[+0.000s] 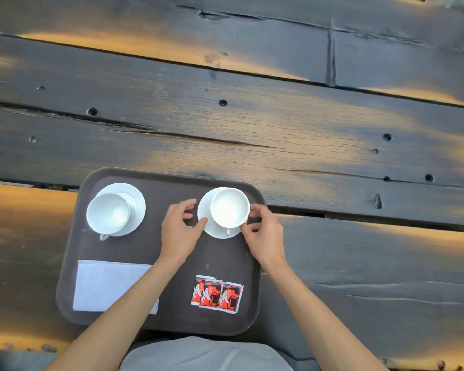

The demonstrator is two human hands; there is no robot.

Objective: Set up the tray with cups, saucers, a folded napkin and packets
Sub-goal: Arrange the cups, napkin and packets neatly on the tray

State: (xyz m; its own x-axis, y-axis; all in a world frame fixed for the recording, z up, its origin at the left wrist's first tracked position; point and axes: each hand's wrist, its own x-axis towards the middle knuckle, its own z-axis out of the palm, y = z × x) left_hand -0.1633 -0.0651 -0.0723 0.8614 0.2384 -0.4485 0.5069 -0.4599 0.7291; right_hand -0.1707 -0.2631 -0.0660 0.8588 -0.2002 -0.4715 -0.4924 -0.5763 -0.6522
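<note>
A dark brown tray (172, 266) lies on the wooden table before me. At its far right a white cup (229, 207) stands on a white saucer (208, 226). My left hand (178, 228) touches the saucer's left rim with thumb and fingertips. My right hand (264, 234) pinches the saucer's right rim beside the cup. A second white cup (108, 213) rests on its saucer (137, 204) at the far left. A folded white napkin (102, 285) lies at the near left, partly under my left forearm. Three red and black packets (217, 294) lie side by side at the near right.
The table (279, 116) is made of dark, weathered planks with cracks, gaps and small holes. Its near edge runs just below the tray, where my grey-clad lap (206, 354) shows.
</note>
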